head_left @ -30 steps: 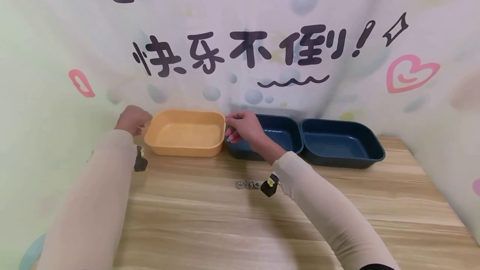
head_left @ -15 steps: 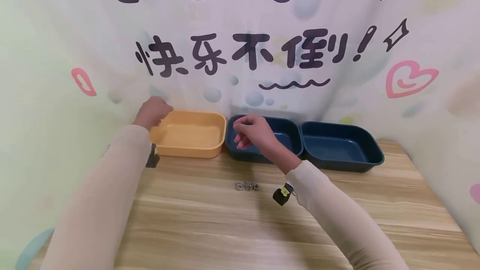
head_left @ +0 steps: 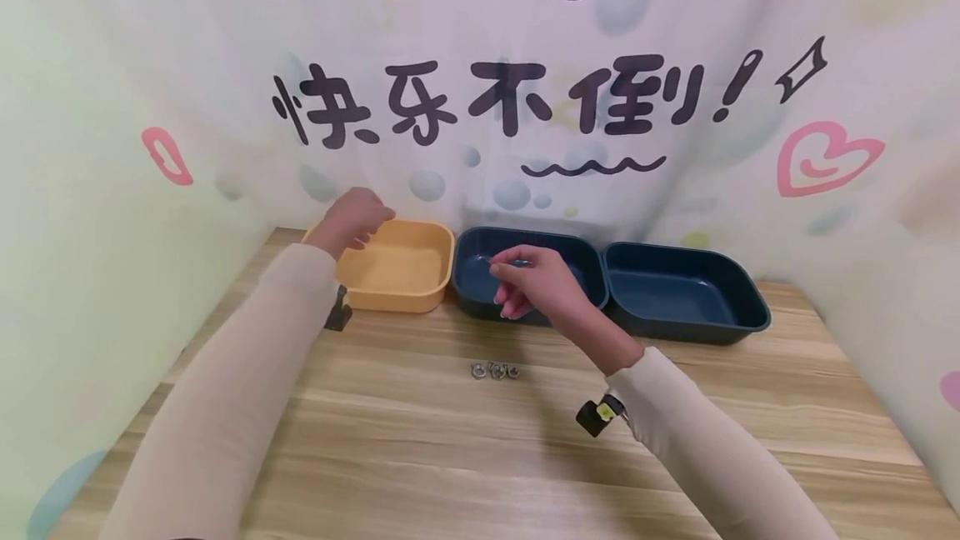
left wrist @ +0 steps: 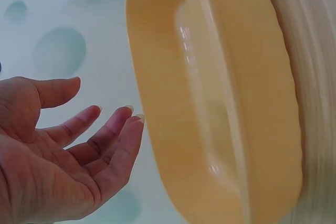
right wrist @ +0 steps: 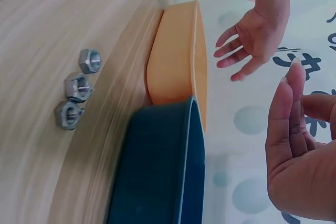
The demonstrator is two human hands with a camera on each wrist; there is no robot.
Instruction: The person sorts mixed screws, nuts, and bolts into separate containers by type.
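1. Left hand hovers empty, fingers relaxed, above the orange tray at the table's back edge.
2. Right hand, fingers loose and seemingly empty, hangs over the nearer blue tray.
3. Three hex nuts lie in front; best pinched singly, fingertips low.

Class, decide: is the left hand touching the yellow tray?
Apart. The right wrist view shows the open left hand clear of the yellow tray, backdrop visible between them.
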